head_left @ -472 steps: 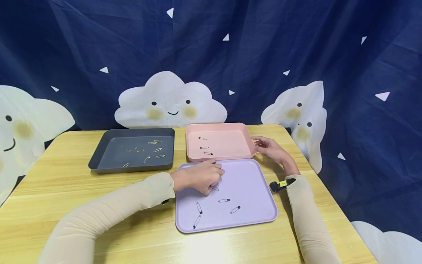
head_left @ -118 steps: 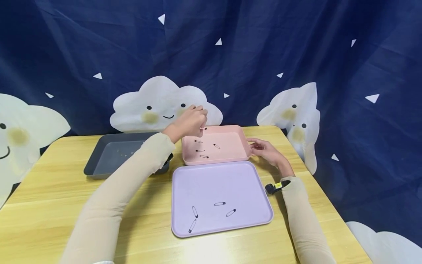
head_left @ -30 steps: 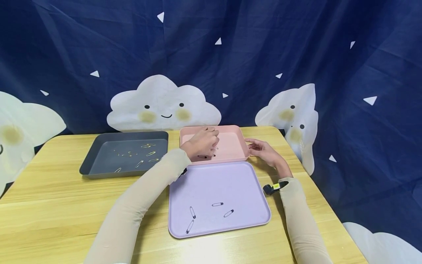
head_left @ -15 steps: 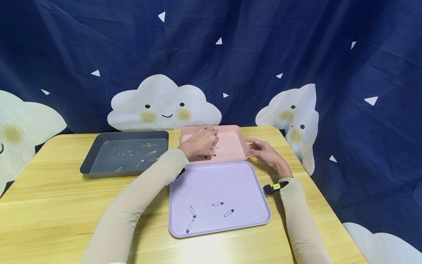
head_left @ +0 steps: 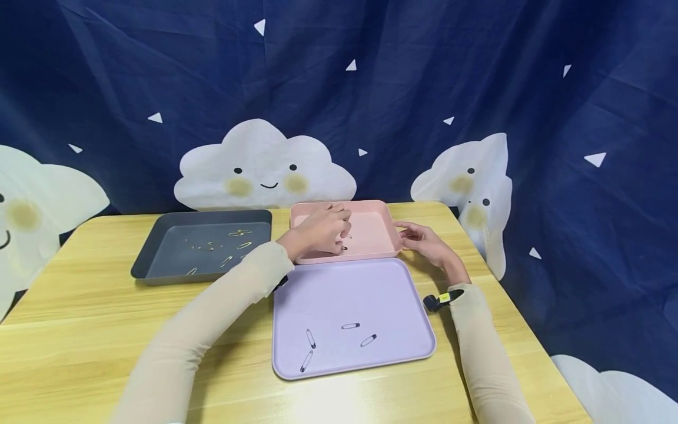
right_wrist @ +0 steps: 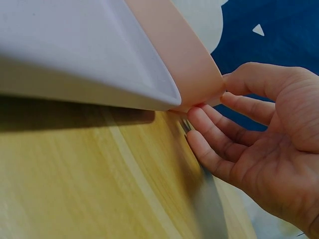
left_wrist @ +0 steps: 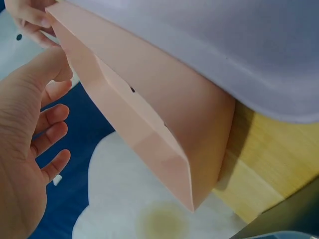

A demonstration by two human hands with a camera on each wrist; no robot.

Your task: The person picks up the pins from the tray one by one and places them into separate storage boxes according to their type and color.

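My left hand (head_left: 323, 228) is over the left part of the shallow pink tray (head_left: 368, 222), fingers bent down into it. Near its fingertips show the black head of a safety pin (head_left: 344, 248) and the end of another. The hand covers the tray's left side. In the left wrist view, its fingers (left_wrist: 54, 117) hang loosely curled, with nothing visible between them. My right hand (head_left: 426, 242) touches the pink tray's right side. In the right wrist view, its fingertips (right_wrist: 197, 117) rest against the tray's corner and the table.
The lilac tray (head_left: 349, 294) lies in front, with several black-headed safety pins (head_left: 350, 326) on its near half. A dark grey tray (head_left: 175, 250) at left holds several gold pins (head_left: 243, 245). All stand on the wooden table (head_left: 79, 335) before a blue curtain (head_left: 339, 88).
Since 15.7 s ago, a pin has left the lilac tray for the pink one. My left hand lowered into the pink tray, then shifted slightly left, covering another pin. The right hand stays put.
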